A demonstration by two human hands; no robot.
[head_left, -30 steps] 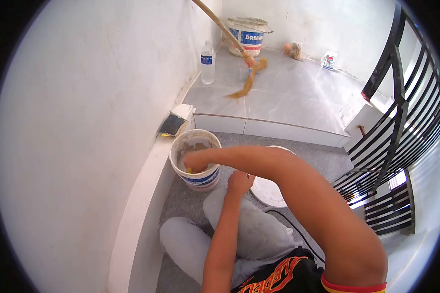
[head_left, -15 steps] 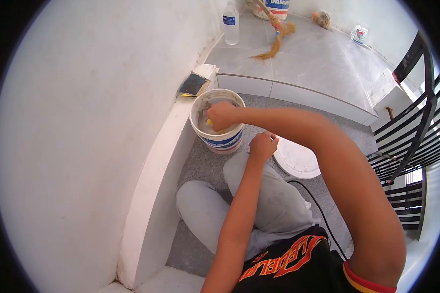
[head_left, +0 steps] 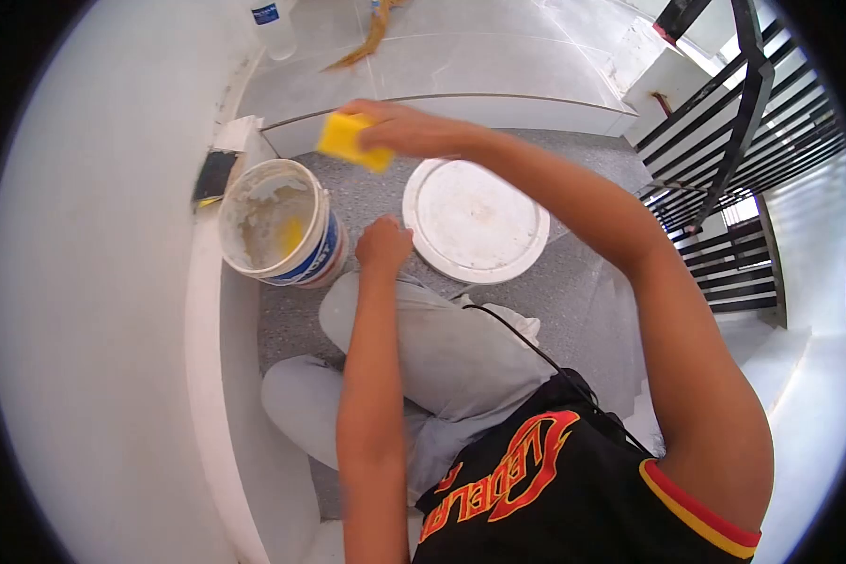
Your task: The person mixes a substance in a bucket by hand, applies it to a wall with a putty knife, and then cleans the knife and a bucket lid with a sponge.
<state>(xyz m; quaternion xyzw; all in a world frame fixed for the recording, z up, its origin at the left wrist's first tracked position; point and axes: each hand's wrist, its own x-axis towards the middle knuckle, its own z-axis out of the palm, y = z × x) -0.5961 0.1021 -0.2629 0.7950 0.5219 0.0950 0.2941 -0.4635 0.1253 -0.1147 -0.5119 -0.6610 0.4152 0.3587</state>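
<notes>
My right hand is closed on a yellow sponge-like block, held above the grey floor to the right of the bucket and slightly blurred by motion. The white plastic bucket has a blue label, a smeared inner wall and a yellow patch showing inside. My left hand is curled closed beside my raised knee, between the bucket and a round white lid; nothing shows in its fingers.
A dark square pad lies on the white ledge by the wall. On the tiled step stand a clear bottle and a straw-coloured brush. Black railing runs along the right. A black cable crosses my leg.
My right hand has come up out of the bucket with the yellow sponge and moved over the floor to its right. The view has shifted, so the bucket and lid sit further left.
</notes>
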